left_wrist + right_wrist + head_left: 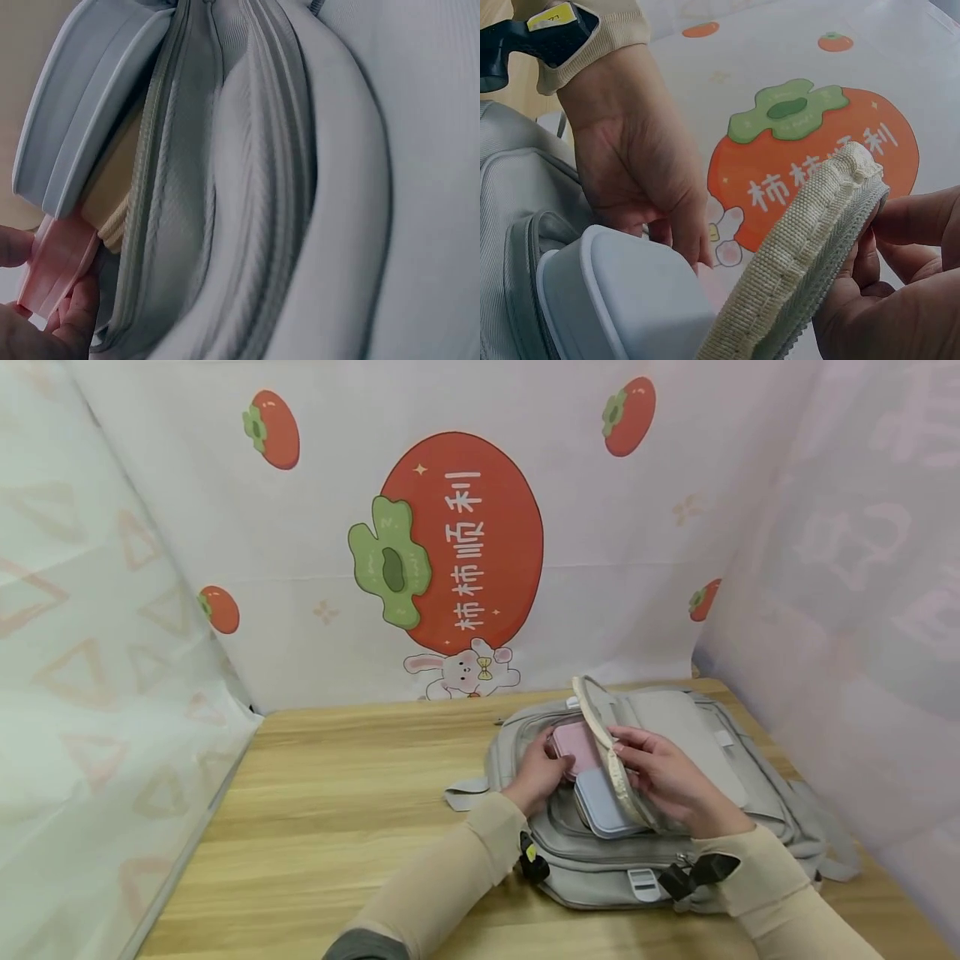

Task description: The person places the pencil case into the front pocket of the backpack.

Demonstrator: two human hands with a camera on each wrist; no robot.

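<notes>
A grey backpack (675, 718) lies flat on the wooden table, its front pocket unzipped. My left hand (546, 762) pinches a pink case (576, 745) at the pocket mouth; thumb and fingers (79, 307) clasp the pink case (56, 266). A pale blue case (603, 806) lies partly inside the pocket, just below the pink one. My right hand (628, 753) grips the cream-edged pocket flap (609, 743) and holds it lifted. In the right wrist view the flap edge (810, 255) is pinched by my right hand (889, 255), with the blue case (622, 300) and left hand (641, 172) beyond.
The wooden table (337, 802) stretches to the left of the backpack. Printed cloth screens with persimmon drawings (457, 539) close off the back and both sides. Backpack straps (467, 793) and a white buckle (645, 883) lie by my forearms.
</notes>
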